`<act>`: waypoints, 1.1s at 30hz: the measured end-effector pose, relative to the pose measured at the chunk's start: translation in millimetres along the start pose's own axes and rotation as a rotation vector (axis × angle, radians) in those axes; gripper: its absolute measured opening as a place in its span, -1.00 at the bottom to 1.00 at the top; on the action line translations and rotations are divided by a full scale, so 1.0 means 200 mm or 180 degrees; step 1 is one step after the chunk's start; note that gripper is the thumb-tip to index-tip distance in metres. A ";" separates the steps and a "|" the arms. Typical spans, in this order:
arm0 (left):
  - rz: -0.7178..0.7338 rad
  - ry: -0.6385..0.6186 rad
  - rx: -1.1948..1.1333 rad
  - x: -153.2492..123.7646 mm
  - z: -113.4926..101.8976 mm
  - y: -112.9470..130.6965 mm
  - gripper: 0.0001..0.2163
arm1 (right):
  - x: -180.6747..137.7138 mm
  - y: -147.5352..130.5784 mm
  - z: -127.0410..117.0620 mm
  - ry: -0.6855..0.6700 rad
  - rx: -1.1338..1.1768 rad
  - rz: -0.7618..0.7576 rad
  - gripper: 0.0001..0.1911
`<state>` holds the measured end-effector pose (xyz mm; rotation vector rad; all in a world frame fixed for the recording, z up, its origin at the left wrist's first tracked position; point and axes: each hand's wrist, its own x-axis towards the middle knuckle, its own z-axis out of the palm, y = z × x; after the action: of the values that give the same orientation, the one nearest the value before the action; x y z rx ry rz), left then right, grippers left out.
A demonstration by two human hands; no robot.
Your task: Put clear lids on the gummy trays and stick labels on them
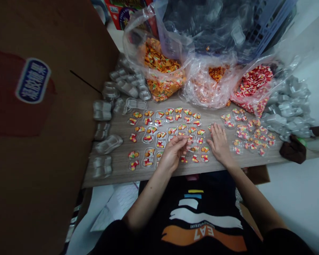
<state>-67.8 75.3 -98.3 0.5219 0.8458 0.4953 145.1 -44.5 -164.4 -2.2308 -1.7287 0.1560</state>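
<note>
Rows of small clear plastic shells (162,125), each holding colourful gummy candies, cover the middle of a wooden board (117,170). My left hand (172,150) hovers over the near rows with its fingers pinched on a clear shell with candy (189,142). My right hand (219,141) lies flat, fingers stretched out, on the shells just right of it. A second cluster of filled shells (248,136) lies further right.
Three clear bags of candies stand at the back: orange (162,71), pale orange (210,85), red and white (255,86). Empty car-shaped shells (108,143) lie left; a heap of them (289,106) sits right. A brown cardboard box (37,124) fills the left.
</note>
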 end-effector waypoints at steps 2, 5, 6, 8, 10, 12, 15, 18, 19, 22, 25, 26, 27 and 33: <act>0.0023 -0.0003 -0.0002 -0.01 0.00 0.00 -0.69 | 0.00 0.00 0.00 -0.0013 -0.0054 -0.0087 -0.28; 0.0026 0.0040 -0.0026 -0.01 -0.01 0.00 -0.69 | 0.01 0.01 -0.01 -0.0035 0.0049 -0.0178 -0.28; 0.0021 0.0052 -0.0034 -0.02 -0.02 0.00 -0.69 | 0.01 0.01 -0.01 -0.0038 0.0108 -0.0198 -0.30; 0.0010 0.0058 -0.0045 -0.02 -0.02 -0.01 -0.68 | 0.03 0.02 -0.01 -0.0045 0.0221 -0.0223 -0.34; 0.0003 0.0050 -0.0060 -0.02 -0.03 -0.01 -0.67 | 0.04 0.02 0.00 -0.0038 0.0305 -0.0253 -0.38; -0.0006 0.0049 -0.0082 -0.01 -0.03 -0.01 -0.67 | 0.06 0.03 0.01 -0.0014 0.0335 -0.0305 -0.40; -0.0002 0.0054 -0.0120 -0.01 -0.03 -0.01 -0.65 | 0.07 0.03 0.01 0.0021 0.0299 -0.0382 -0.41; -0.0009 0.0054 -0.0132 -0.01 -0.03 0.00 -0.65 | 0.06 0.04 0.01 0.0001 0.0229 -0.0404 -0.38; -0.0013 0.0055 -0.0131 -0.01 -0.03 0.00 -0.65 | 0.06 0.04 0.01 -0.0015 0.0208 -0.0405 -0.36; -0.0009 0.0065 -0.0141 0.00 -0.03 0.00 -0.64 | 0.05 0.04 -0.01 -0.0071 0.0146 -0.0409 -0.33; 0.0007 0.0052 -0.0159 0.00 -0.03 0.00 -0.64 | 0.06 0.02 -0.03 -0.0049 0.0134 -0.0342 -0.37; 0.0006 0.0045 -0.0156 0.00 -0.03 0.00 -0.64 | 0.06 0.02 -0.03 -0.0002 0.0157 -0.0283 -0.39; 0.0003 0.0035 -0.0149 0.00 -0.03 0.00 -0.64 | 0.06 0.02 -0.03 0.0064 0.0197 -0.0213 -0.42; -0.0035 -0.0064 -0.0085 0.03 -0.02 0.01 -0.65 | 0.08 0.01 0.00 0.0437 0.0473 -0.0077 -0.51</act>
<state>-68.3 80.4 -102.5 0.4968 0.8213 0.4900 150.4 -29.8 -162.7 -2.0635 -1.6163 0.1189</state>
